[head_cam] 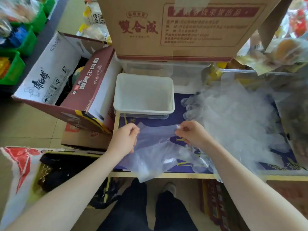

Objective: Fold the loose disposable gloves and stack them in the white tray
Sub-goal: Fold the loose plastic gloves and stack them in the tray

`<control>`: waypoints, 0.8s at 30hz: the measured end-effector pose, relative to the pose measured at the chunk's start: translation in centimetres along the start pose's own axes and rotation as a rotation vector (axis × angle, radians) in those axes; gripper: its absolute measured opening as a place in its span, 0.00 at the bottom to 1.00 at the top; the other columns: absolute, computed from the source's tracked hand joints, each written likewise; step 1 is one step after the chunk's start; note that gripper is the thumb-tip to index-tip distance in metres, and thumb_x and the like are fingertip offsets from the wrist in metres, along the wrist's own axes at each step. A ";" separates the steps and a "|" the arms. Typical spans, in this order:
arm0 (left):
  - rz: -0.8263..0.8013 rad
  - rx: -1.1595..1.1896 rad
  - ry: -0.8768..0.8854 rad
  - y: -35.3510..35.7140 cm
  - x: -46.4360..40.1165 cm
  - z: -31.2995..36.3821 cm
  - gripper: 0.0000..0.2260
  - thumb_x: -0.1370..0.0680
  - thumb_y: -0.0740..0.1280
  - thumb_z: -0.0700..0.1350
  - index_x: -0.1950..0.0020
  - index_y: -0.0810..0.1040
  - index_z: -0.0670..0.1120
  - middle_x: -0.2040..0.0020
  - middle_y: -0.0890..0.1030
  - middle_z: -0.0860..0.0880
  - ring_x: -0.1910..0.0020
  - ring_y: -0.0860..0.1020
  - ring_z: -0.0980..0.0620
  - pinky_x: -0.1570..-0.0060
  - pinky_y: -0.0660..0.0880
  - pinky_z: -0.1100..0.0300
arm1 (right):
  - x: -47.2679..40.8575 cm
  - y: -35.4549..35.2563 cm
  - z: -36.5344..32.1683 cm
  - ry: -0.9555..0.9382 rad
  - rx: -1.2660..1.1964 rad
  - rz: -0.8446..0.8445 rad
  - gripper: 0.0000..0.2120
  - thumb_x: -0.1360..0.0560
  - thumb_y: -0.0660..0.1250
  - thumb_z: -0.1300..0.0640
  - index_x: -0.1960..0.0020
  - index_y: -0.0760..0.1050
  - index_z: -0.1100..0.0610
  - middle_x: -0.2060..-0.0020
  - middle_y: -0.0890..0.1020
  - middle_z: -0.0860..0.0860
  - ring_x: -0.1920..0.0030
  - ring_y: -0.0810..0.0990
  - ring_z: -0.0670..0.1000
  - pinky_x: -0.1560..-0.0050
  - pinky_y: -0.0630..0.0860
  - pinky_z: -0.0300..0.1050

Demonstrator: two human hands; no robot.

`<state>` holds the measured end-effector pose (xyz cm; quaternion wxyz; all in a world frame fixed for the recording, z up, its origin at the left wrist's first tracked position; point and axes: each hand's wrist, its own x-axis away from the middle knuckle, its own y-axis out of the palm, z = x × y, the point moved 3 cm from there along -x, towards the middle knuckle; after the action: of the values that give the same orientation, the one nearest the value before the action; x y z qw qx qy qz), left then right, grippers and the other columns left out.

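A clear disposable glove (156, 152) lies spread on the dark blue box top (181, 117), its lower end hanging over the front edge. My left hand (124, 139) pinches the glove's upper left edge. My right hand (193, 132) pinches its upper right corner. The white tray (170, 95) stands just beyond my hands and looks empty; it sits on a clear lid or container. A loose pile of clear gloves (233, 117) lies to the right of the tray.
A large brown carton (175, 27) stands behind the tray on a clear plastic bin (166, 70). An open white and maroon carton (66, 84) stands at the left. Green bins (13, 67) sit far left. Bagged goods (275, 52) lie at the right.
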<state>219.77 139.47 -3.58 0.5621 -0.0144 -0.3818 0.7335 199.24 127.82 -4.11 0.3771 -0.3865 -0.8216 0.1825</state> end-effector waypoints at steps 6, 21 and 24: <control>0.287 -0.093 -0.022 1.3 -0.4 -1.3 0.07 0.19 0.58 0.46 0.46 0.72 0.45 0.57 0.78 0.48 0.61 0.74 0.49 0.66 0.67 0.59 | -1.1 -0.1 3.5 -0.057 0.608 0.264 0.20 0.26 0.65 0.54 0.35 0.68 0.53 0.37 0.69 0.55 0.38 0.67 0.59 0.41 0.64 0.51; 0.048 -0.547 0.202 7.8 0.0 -1.9 0.23 0.18 0.53 0.46 0.24 0.55 0.41 0.22 0.49 0.45 0.23 0.48 0.47 0.26 0.51 0.54 | 2.0 2.1 2.7 -0.413 0.466 0.073 0.21 0.25 0.64 0.48 0.37 0.73 0.59 0.40 0.76 0.55 0.40 0.73 0.60 0.41 0.69 0.51; 0.030 -0.566 0.173 7.8 -0.4 -1.7 0.24 0.17 0.52 0.46 0.24 0.50 0.41 0.22 0.46 0.45 0.23 0.45 0.48 0.27 0.48 0.57 | 1.9 4.4 2.4 -0.249 0.382 -0.041 0.33 0.26 0.65 0.42 0.28 0.60 0.59 0.30 0.66 0.54 0.32 0.65 0.56 0.34 0.63 0.47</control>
<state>214.33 139.44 -9.46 0.5554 -0.2387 -0.5218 0.6019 198.85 132.08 -7.38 0.3427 -0.2660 -0.8200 0.3733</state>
